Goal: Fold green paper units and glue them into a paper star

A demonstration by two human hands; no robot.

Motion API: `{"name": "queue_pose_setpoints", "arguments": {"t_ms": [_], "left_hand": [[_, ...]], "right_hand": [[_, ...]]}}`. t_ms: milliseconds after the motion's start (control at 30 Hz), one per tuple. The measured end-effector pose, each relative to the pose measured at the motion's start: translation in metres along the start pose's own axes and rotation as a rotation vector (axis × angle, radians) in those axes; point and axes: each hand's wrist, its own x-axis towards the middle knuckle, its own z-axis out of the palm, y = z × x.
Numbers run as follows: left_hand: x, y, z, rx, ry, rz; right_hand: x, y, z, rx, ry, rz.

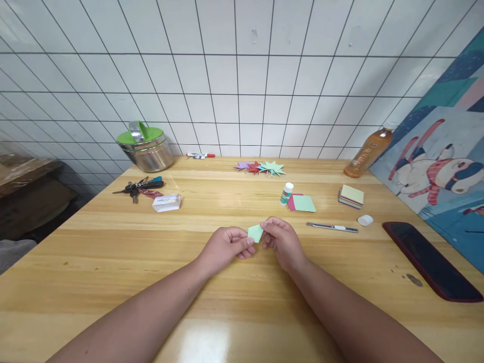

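Between both hands is a small piece of folded light green paper (255, 233), held just above the wooden table. My left hand (231, 244) pinches its left edge between thumb and fingers. On the other side, my right hand (282, 240) grips the upper right edge with thumb and forefinger, its other fingers curled. Beyond the right hand stands a glue stick (286, 194) with a white cap, beside green and pink paper squares (304, 203). A utility knife (333, 227) lies to the right of the right hand.
Pointed paper stars (270, 168) and markers (200, 156) lie near the tiled wall. A steel pot (152, 154), keys (141, 187) and a small white box (167, 202) are at left. At right are a drink bottle (368, 153), a paper stack (351, 196), a white cap (365, 220) and a phone (431, 262).
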Motion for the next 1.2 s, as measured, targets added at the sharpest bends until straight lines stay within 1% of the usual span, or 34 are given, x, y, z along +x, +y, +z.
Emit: {"name": "queue_pose_setpoints", "arguments": {"t_ms": [100, 200, 267, 400, 467, 567, 700, 767, 900, 967, 1100, 1200], "left_hand": [[0.000, 0.001, -0.003, -0.086, 0.061, 0.037], [0.000, 0.001, -0.004, -0.143, 0.104, 0.068], [0.000, 0.002, -0.004, -0.168, 0.113, 0.074], [-0.001, 0.003, -0.005, -0.185, 0.097, 0.107], [-0.001, 0.003, -0.006, -0.174, 0.090, 0.124], [0.000, 0.001, -0.009, -0.174, 0.069, 0.097], [0.001, 0.000, -0.012, -0.216, 0.021, 0.020], [0.001, 0.001, -0.011, -0.218, 0.031, 0.015], [0.002, 0.001, -0.009, -0.162, 0.101, 0.027], [0.002, 0.002, -0.008, -0.123, 0.126, 0.038], [0.002, 0.003, -0.009, -0.074, 0.130, 0.067], [0.002, 0.004, -0.012, -0.044, 0.131, 0.088]], "right_hand": [[0.001, -0.007, -0.005, -0.208, 0.013, -0.085], [0.001, -0.013, -0.009, -0.306, -0.050, -0.092], [0.001, -0.014, -0.010, -0.274, -0.088, -0.057], [0.003, -0.013, -0.012, -0.082, -0.144, 0.042], [0.003, -0.012, -0.013, -0.041, -0.151, 0.061], [0.002, -0.013, -0.013, -0.120, -0.143, 0.016], [0.001, -0.011, -0.011, -0.266, -0.101, -0.106], [0.001, -0.009, -0.011, -0.300, -0.086, -0.139], [0.000, -0.005, -0.009, -0.342, -0.081, -0.164], [-0.001, -0.006, -0.007, -0.311, -0.084, -0.144], [0.001, -0.008, -0.008, -0.150, -0.063, -0.017], [0.006, -0.010, -0.016, -0.063, 0.006, -0.019]]}}
